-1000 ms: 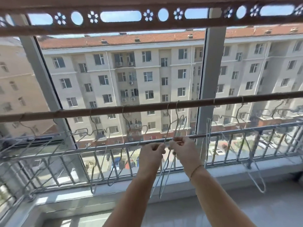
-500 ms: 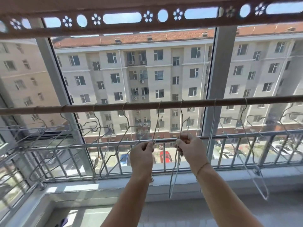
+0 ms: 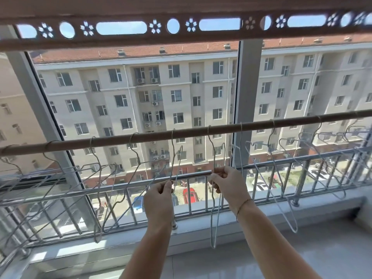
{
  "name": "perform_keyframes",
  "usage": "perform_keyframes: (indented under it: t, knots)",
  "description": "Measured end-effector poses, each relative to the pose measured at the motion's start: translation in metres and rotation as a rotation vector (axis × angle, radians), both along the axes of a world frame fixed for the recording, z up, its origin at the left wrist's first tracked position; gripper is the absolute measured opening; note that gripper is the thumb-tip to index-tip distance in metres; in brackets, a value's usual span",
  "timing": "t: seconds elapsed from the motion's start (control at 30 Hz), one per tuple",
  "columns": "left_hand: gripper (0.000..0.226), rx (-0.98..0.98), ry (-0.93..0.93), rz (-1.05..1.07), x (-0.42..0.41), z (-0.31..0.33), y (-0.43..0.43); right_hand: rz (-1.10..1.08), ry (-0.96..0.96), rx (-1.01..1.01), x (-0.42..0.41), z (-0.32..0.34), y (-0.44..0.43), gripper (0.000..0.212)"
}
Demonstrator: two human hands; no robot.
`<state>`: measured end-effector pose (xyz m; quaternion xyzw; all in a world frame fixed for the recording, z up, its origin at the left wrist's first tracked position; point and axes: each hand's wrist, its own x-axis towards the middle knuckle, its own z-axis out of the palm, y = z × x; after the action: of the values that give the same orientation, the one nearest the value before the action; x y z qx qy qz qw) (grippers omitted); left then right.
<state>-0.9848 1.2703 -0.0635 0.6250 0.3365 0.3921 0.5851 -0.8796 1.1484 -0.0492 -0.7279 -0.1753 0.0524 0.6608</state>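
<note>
The left grip [image 3: 159, 195] pinches the neck of the left hanger [image 3: 172, 141] and the right grip [image 3: 229, 185] pinches the neck of the right hanger [image 3: 214, 158], probably low on the wire so each can be slid sideways without unhooking. Both hang by their hooks on the brown rod [image 3: 120, 139], among other hangers [image 3: 98, 168] spaced along it, before the railing [image 3: 281, 161].

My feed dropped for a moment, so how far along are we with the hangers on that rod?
Done: wire hangers hang spread along the rod on both sides, such as the left-side hanger and the right-side hanger. In hand: the left hand pinches the middle-left hanger, the right hand the middle-right hanger, both hooked on the rod, apart. Left: probably only releasing these two.
</note>
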Motion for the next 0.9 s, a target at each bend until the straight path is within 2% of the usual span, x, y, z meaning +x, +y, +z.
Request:
perform_keyframes:
  t: [0.23,0.47,0.63,0.8,0.9]
  knots:
    - [0.021,0.054,-0.004,-0.021,-0.003,0.000,0.002,-0.034,-0.019,-0.017,-0.005,0.003,-0.001,0.009]
    - [0.029,0.286,-0.140,0.006,-0.004,0.030,-0.019,-0.158,-0.153,-0.005,-0.010,0.016,-0.029,0.018]
    - [0.026,0.294,-0.207,-0.133,0.010,0.044,-0.056,-0.231,-0.286,0.013,-0.003,0.027,-0.070,0.013]
    - [0.006,0.268,-0.234,-0.273,0.033,0.058,-0.109,-0.320,-0.359,0.019,0.020,0.029,-0.119,0.018]
    - [0.010,0.268,-0.219,-0.343,0.054,0.058,-0.146,-0.344,-0.370,-0.015,0.039,0.026,-0.150,0.017]
